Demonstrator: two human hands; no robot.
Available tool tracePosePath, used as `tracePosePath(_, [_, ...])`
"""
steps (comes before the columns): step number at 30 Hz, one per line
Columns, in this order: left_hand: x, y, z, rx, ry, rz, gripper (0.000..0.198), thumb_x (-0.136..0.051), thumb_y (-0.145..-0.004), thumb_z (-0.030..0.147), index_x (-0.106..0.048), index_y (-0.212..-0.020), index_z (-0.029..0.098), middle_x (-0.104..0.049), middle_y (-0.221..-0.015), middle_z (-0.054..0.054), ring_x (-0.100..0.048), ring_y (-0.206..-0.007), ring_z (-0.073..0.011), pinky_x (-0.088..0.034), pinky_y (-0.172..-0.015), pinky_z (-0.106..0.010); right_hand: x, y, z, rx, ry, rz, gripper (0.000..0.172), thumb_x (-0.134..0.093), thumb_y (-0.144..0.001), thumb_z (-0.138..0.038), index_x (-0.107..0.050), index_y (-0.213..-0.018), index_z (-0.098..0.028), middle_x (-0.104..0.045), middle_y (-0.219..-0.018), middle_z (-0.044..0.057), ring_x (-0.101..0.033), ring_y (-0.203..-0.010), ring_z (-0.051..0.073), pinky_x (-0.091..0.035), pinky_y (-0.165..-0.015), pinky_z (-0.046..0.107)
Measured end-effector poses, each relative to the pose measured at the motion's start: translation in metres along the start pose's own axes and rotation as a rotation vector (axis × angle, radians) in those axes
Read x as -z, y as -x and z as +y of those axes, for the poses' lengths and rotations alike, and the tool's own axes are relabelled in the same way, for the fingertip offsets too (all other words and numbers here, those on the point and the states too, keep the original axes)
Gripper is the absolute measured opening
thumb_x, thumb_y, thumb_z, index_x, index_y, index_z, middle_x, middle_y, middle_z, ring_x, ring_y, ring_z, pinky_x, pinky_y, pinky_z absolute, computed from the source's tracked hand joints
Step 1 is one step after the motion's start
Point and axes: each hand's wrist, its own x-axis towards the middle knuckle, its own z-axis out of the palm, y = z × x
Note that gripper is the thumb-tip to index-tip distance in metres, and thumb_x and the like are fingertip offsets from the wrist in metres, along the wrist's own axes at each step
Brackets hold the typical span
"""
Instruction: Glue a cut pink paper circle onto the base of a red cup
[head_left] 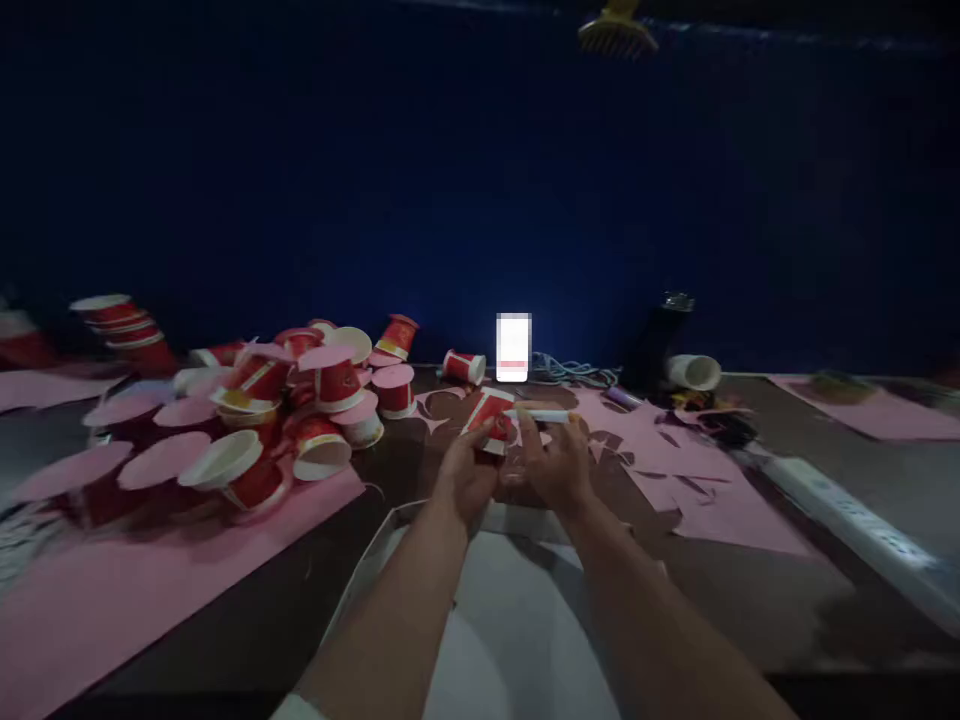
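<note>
On my feed, beyond the white open box (517, 600) nearest me, I have my left hand (463, 470) clasped around a tilted red paper cup (489, 406), the fingers wrapped on its lower part. My right hand (559, 468) pinches a white stick (551, 416) whose end points to the cup, though I cannot tell if they touch; farther off, a lit screen (513, 345) stands before the dark blue wall (480, 200).
</note>
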Motion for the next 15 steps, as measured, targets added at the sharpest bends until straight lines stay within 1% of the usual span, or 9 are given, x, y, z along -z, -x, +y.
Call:
tracePosePath(3, [0.004,-0.002,0.0,-0.002,-0.02,-0.083,0.009,-0.06,-0.074,0.011,-0.065,-0.082,0.011,-0.068,-0.076,-0.005,-0.063,-0.069,-0.013,-0.049,-0.071,-0.025,0.006,-0.004,-0.006,-0.036,-0.091,0.056,0.017,-0.051,-0.088,-0.028,-0.066,-0.091,-0.02,-0.069,-0.085,0.006,-0.064,-0.082,0.02,-0.05,-0.08,0.038])
tracePosePath(6, [0.004,-0.002,0.0,-0.008,-0.026,-0.107,0.01,-0.061,-0.073,0.011,-0.065,-0.083,0.012,-0.068,-0.077,-0.005,-0.063,-0.069,-0.0129,-0.05,-0.071,-0.025,0.009,-0.006,-0.009,-0.037,-0.148,0.055,0.017,-0.05,-0.088,-0.025,-0.066,-0.093,-0.022,-0.069,-0.087,0.005,-0.064,-0.085,0.019,-0.05,-0.081,0.037])
tracePosePath(9, [0.001,0.001,0.0,-0.027,-0.01,-0.047,0.008,-0.061,-0.072,0.009,-0.065,-0.079,0.012,-0.067,-0.072,-0.004,-0.062,-0.066,-0.0112,-0.05,-0.068,-0.023,0.007,-0.006,-0.011,0.006,-0.167,0.029,0.015,-0.052,-0.087,-0.025,-0.066,-0.091,-0.023,-0.07,-0.087,0.005,-0.064,-0.089,0.021,-0.05,-0.082,0.038])
tracePosePath(11, [-0.003,0.002,0.0,-0.032,-0.003,-0.001,0.007,-0.059,-0.073,0.008,-0.065,-0.075,0.013,-0.066,-0.068,-0.003,-0.061,-0.062,-0.0102,-0.05,-0.066,-0.022,0.005,-0.004,-0.012,0.041,-0.154,0.011,0.014,-0.053,-0.087,-0.024,-0.066,-0.09,-0.023,-0.07,-0.086,0.005,-0.064,-0.088,0.021,-0.049,-0.082,0.039])
tracePosePath(15, [-0.007,0.003,0.0,-0.026,0.002,0.074,0.01,-0.059,-0.072,0.004,-0.064,-0.071,0.013,-0.066,-0.069,-0.003,-0.06,-0.062,-0.0088,-0.049,-0.065,-0.019,0.002,-0.001,-0.01,0.076,-0.116,-0.005,0.013,-0.053,-0.087,-0.023,-0.065,-0.093,-0.021,-0.069,-0.089,0.006,-0.064,-0.089,0.02,-0.048,-0.085,0.04])
